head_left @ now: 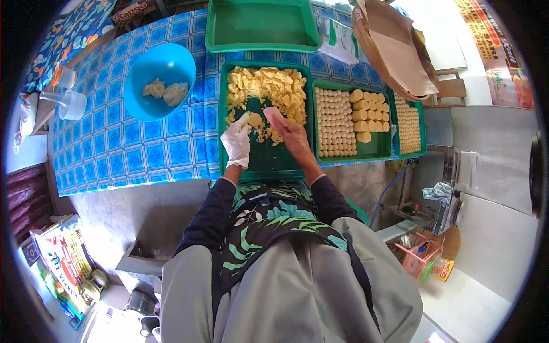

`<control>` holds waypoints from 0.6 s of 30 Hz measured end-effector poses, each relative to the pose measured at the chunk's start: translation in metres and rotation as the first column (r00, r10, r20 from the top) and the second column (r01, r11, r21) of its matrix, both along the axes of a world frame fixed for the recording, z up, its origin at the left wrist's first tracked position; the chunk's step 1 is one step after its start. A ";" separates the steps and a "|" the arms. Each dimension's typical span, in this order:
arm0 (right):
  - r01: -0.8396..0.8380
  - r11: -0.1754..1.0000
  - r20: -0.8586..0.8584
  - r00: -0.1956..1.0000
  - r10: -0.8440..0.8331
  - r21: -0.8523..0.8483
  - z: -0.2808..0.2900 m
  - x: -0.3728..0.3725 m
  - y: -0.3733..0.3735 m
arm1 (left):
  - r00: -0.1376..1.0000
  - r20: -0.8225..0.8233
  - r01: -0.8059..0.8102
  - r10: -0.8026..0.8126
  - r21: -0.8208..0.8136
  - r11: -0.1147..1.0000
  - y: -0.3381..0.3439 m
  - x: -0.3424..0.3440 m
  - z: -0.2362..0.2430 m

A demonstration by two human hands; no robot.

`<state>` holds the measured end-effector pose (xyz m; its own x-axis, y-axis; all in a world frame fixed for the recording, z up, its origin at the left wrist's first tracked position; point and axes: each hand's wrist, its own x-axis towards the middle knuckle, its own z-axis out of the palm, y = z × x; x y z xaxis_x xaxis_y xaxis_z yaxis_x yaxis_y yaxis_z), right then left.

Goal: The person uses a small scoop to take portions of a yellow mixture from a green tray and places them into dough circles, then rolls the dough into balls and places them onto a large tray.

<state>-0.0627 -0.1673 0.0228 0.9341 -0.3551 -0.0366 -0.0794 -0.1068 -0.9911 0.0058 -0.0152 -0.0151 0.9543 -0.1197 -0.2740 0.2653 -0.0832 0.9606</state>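
Note:
My left hand point(235, 142), in a white glove, holds a yellow lump point(253, 120) over the green tray point(262, 160). My bare right hand point(295, 141) grips a pink object point(273, 118) just right of the lump, its exact shape hard to make out. Crumbly yellow mixture point(269, 83) fills the back of that tray, with loose crumbs around both hands. The right-hand neighbouring tray point(354, 153) holds rows of small pale balls point(335, 123) and larger yellow cylinders point(372, 112).
A blue bowl point(143, 66) with pale dough point(174, 94) sits left on the checked tablecloth point(97, 148). Behind are a green tray point(262, 23), a white package point(337, 43) and a woven tray point(397, 51). Another tray of small balls point(409, 128) lies far right. Plastic containers point(71, 104) stand far left.

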 end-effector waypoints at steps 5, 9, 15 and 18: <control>-0.071 0.938 -0.319 0.947 -0.043 -0.339 0.011 -0.004 0.001 | 0.822 0.533 -0.005 -0.201 0.359 0.933 -0.005 0.008 -0.002; -0.006 0.943 -0.279 0.956 -0.093 -0.334 0.020 -0.006 0.002 | 0.835 0.425 0.115 -0.350 0.486 0.866 -0.014 0.008 0.024; -0.061 0.826 -0.192 0.980 -0.059 -0.561 0.007 -0.001 0.002 | 0.994 0.106 0.017 -0.029 0.112 0.994 0.003 0.010 0.017; -0.284 0.583 -0.264 0.957 0.123 -0.761 0.012 0.015 0.021 | 0.958 -0.270 0.082 -0.095 -0.060 0.995 0.004 0.005 0.023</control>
